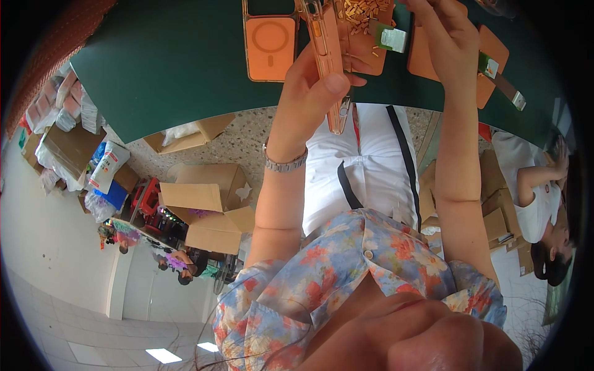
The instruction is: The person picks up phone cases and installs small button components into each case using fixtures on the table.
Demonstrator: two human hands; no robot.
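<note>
My left hand [312, 83], a metal watch on its wrist, grips a clear, orange-tinted phone case [331, 68] held edge-on above the green table [173, 68]. My right hand [447, 37] reaches over the table beside the case, its fingertips cut off by the top edge; whether it holds anything is hidden. A second orange phone case with a ring on its back [269, 40] lies flat on the table to the left. Behind the held case, a pile of small gold parts [362, 12] sits on an orange mat, with a green and white tag [391, 38] beside it.
Another orange mat [492, 46] with a green and white strip [502, 80] lies at the right. Under the table are open cardboard boxes [210, 198] and white bags [108, 164]. Another person in white [538, 198] is at the right. My white apron [371, 167] hangs below.
</note>
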